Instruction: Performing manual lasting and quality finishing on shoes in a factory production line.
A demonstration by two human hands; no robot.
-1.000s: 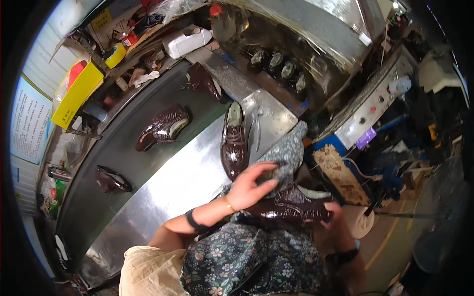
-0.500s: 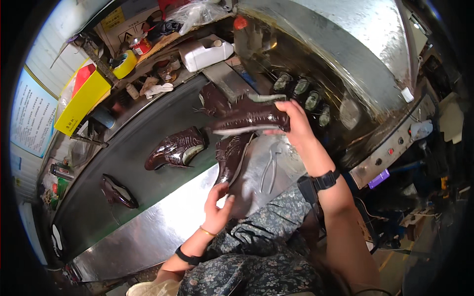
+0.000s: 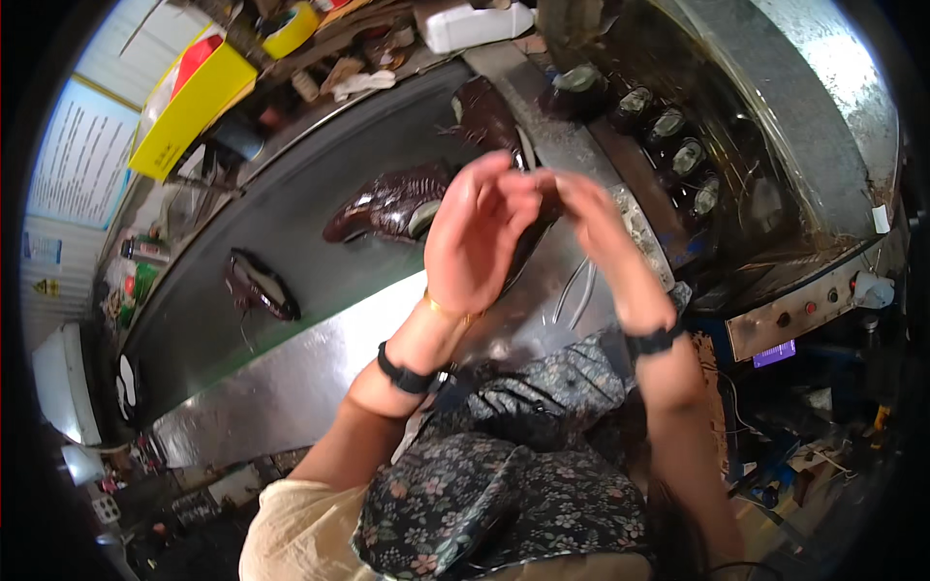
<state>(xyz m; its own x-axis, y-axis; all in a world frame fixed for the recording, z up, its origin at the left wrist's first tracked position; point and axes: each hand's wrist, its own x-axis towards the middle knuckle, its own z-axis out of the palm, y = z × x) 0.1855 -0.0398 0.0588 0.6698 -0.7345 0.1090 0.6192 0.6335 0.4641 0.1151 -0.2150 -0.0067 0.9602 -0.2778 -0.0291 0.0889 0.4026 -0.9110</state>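
Note:
My left hand [image 3: 472, 237] is raised, palm showing, its fingers loosely bent and apart. My right hand [image 3: 599, 228] comes close to it from the right, fingers stretched towards the left fingertips; nothing shows in either hand. Behind and below them a dark brown shoe [image 3: 531, 237] is mostly hidden, so whether a hand touches it I cannot tell. Beyond the fingers stands another glossy brown shoe [image 3: 484, 118]. A wrinkled brown shoe [image 3: 383, 205] lies left of my left hand. Near my right wrist are the handles of a metal hand tool [image 3: 575, 293], like pliers.
A smaller brown shoe [image 3: 260, 286] lies farther left on the dark belt [image 3: 310, 184]. Several shoes on lasts stand in the dark bay [image 3: 746, 228] at the right, with another shoe [image 3: 575, 92] at its edge. A control panel [image 3: 799, 312] is at the right.
The shoe my right hand held is out of it, and a shoe now stands at the bay's edge. My left hand has risen from the lower shoe towards my right hand. The view has shifted.

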